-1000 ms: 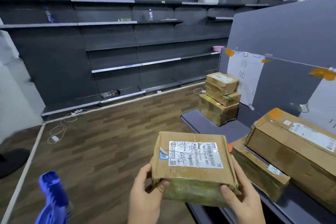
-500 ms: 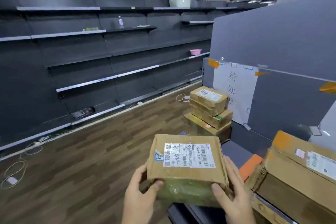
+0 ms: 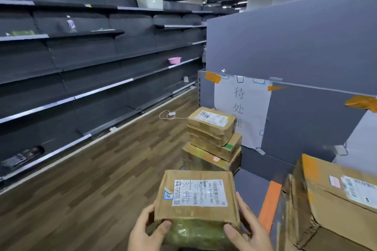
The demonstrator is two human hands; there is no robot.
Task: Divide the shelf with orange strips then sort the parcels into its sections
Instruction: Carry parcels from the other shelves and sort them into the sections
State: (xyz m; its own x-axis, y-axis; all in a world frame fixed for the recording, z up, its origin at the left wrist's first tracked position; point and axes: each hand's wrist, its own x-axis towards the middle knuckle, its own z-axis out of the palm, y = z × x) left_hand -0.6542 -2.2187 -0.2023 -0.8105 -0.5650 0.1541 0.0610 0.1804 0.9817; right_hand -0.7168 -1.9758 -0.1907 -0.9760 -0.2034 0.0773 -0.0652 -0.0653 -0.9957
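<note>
I hold a brown cardboard parcel [image 3: 195, 199] with a white shipping label in front of me, low in the middle of the view. My left hand [image 3: 146, 232] grips its left near corner, thumb on the taped front face. My right hand [image 3: 244, 228] grips the right side, thumb on the front. An orange strip [image 3: 270, 203] lies across the low grey shelf [image 3: 251, 181] just to the right. Beyond it stands a stack of three parcels [image 3: 212, 140]. A big parcel [image 3: 330, 206] fills the lower right.
A white paper sign [image 3: 242, 108] with handwritten characters is taped to the grey back panel [image 3: 306, 124] with orange tape. Dark, mostly bare shelving [image 3: 81, 79] runs along the left. A cable and plug [image 3: 171, 113] lie on the wooden floor.
The view has swung right and forward along the shelf. The stack of three parcels and the paper sign are nearer. Both hands keep the same grip on the parcel.
</note>
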